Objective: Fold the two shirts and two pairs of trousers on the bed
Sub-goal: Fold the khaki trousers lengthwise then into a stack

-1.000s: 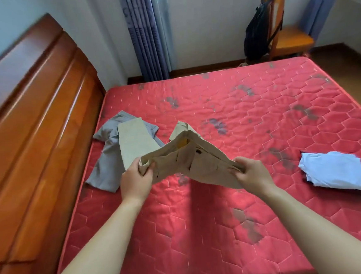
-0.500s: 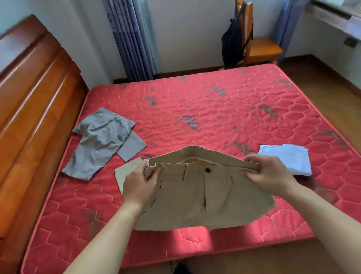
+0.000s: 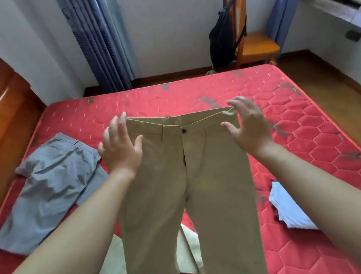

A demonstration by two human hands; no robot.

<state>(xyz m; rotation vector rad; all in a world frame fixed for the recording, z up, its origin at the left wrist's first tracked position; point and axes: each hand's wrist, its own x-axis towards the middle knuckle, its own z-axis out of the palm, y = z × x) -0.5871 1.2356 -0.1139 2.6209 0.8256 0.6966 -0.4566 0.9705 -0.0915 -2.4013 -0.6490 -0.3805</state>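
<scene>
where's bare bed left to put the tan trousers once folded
Widest bare stretch: the far strip of the red mattress beyond the tan trousers waistband, and the right side above the white shirt. Crowded: the left, taken by the grey trousers.

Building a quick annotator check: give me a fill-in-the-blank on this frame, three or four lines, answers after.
1. The khaki trousers lie spread on the bed with the waistband pointing ____ from the person.
2. The left hand and the right hand are both ____, gripping nothing.
3. The grey trousers lie on the ____ side of the mattress.
4. A black ____ hangs on the wooden chair.

Answers: away; open; left; bag
</scene>
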